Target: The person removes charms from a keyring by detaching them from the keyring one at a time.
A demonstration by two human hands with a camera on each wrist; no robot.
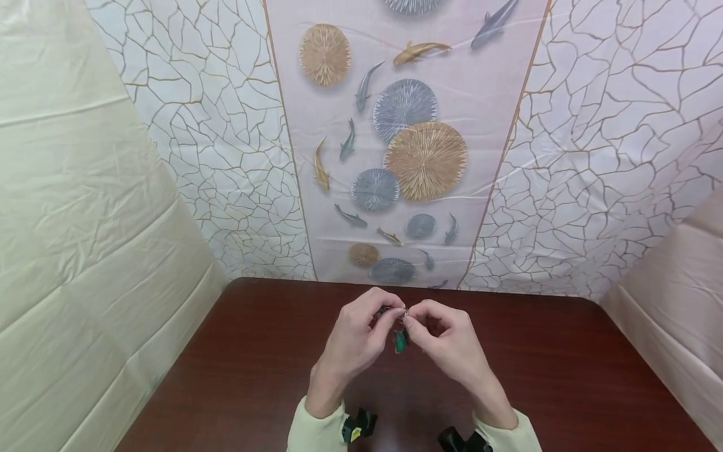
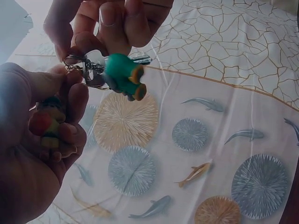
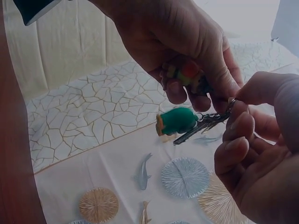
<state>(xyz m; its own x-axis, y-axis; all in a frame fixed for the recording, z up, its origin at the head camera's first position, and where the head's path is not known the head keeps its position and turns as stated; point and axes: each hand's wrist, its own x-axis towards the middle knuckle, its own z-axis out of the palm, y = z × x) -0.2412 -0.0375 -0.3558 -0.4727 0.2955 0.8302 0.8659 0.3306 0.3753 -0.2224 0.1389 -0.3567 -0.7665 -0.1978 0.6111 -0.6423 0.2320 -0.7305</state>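
Observation:
Over the table, my left hand [image 1: 354,331] and right hand [image 1: 449,336] meet fingertip to fingertip. The left one pinches the end of a small figurine keychain [image 2: 49,123], whose red and yellow-green figure lies in its curled fingers. Between the thumb and index finger of the right one is a metal key ring [image 3: 231,103]. Silver keys [image 3: 191,133] and a green figurine charm [image 3: 177,120] with an orange-brown end hang from that ring by a short chain. The fingertips partly cover the place where the two keychains come together.
A dark red-brown wooden table [image 1: 237,358] lies below the hands. Behind its far edge hangs a patterned cloth [image 1: 395,188] with fish and round shapes. Beige cloth [image 1: 73,251] drapes the left side, with more cloth [image 1: 678,301] on the right. Each wrist carries a black camera mount [image 1: 361,425].

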